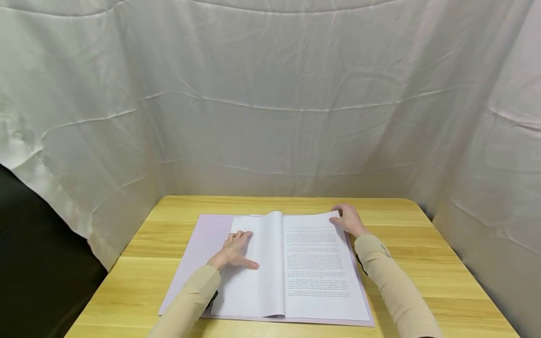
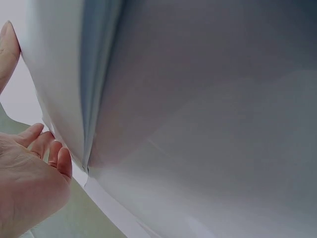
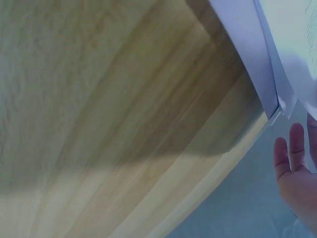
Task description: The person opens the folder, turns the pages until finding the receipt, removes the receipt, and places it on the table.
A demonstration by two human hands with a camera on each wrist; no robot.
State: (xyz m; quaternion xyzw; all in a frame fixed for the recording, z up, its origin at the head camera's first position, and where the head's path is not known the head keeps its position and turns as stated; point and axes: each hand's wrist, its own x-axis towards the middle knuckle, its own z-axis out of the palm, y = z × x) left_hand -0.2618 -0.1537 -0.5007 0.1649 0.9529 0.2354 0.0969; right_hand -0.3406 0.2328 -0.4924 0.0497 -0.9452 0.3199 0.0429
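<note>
A folder with a lilac cover (image 1: 207, 234) lies spread on the table, with white sheets inside. The right-hand page (image 1: 317, 263) bears lines of print; the left pages (image 1: 241, 300) look blank and bulge up in a curl near the middle fold. My left hand (image 1: 235, 251) rests on those left pages, thumb held out from the fingers. At the upper right corner of the printed page, my right hand (image 1: 350, 220) pinches the slightly lifted paper. The left wrist view shows the left hand (image 2: 32, 178) beside the sheets; the right wrist view shows only part of the right hand (image 3: 302, 183).
The wooden table (image 1: 414, 253) extends around the folder on both sides. Pale grey curtains (image 1: 296, 117) hang behind and beside it. A dark area (image 1: 38, 263) shows below the curtain at the left.
</note>
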